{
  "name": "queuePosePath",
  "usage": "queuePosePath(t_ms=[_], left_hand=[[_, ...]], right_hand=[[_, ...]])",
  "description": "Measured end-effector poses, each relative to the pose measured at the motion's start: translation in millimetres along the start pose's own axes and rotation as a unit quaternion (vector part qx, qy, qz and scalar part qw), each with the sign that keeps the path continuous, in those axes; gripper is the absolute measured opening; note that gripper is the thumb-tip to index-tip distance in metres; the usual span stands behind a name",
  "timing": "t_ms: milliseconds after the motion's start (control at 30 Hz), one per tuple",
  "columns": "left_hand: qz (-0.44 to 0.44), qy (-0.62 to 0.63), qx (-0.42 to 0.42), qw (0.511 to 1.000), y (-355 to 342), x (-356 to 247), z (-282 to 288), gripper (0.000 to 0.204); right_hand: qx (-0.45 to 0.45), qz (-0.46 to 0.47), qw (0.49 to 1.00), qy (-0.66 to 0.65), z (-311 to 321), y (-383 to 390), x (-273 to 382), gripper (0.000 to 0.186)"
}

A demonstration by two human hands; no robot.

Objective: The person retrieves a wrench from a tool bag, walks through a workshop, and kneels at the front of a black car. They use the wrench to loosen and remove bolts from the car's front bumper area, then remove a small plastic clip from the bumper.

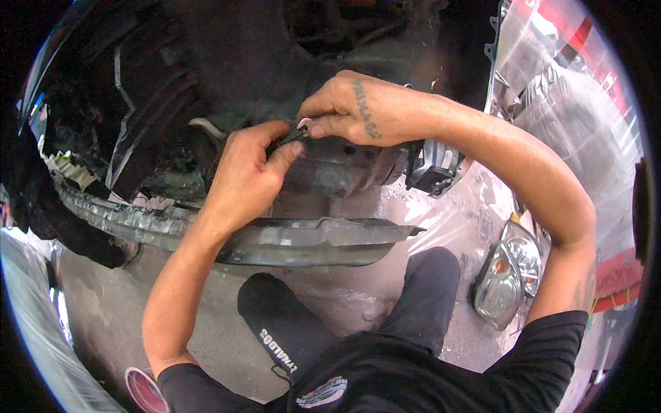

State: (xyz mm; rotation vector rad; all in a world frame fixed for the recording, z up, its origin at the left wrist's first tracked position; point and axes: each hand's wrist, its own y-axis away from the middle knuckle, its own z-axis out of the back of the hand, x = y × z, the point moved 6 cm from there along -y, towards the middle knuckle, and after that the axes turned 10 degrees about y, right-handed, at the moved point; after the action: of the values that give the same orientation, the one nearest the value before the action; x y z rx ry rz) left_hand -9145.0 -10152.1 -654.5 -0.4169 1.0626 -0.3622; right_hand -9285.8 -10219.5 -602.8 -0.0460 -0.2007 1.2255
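My left hand (248, 168) is closed, with thumb and fingers pinching a slim dark piece (281, 143) that looks like a connector or cable end. Right beside it my right hand (348, 110) is closed too, its thumb and forefinger at a small pinkish, curved bit (304, 124) that meets the end of the dark piece. What exactly the small bit is cannot be made out. Both hands meet in front of the dark, stripped front body of a vehicle (241, 62). A pale hose or tube end (206, 126) sticks out left of my left hand.
Below my hands a grey metal beam (317, 241) runs across, ending in a point at right. A black bracket (434, 168) hangs beneath my right forearm. Headlights (506, 275) lie on the floor at right, near plastic sheeting (564, 110). A reddish roll (144, 389) sits lower left.
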Motion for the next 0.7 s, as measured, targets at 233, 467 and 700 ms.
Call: queuePosePath(t_ms=[233, 467, 700], left_hand=[[0.026, 0.005, 0.009, 1.000, 0.0, 1.9, -0.1, 0.026], [0.038, 0.019, 0.019, 0.999, -1.2, 6.6, -0.9, 0.028], [0.019, 0.048, 0.014, 0.999, -1.2, 4.5, -0.9, 0.027]], right_hand=[[0.007, 0.026, 1.000, -0.015, -2.6, 0.2, -3.3, 0.032], [0.001, 0.010, 1.000, -0.019, 1.5, 1.3, -1.5, 0.035], [0.007, 0.012, 1.000, -0.021, 1.9, 0.4, -0.2, 0.033]])
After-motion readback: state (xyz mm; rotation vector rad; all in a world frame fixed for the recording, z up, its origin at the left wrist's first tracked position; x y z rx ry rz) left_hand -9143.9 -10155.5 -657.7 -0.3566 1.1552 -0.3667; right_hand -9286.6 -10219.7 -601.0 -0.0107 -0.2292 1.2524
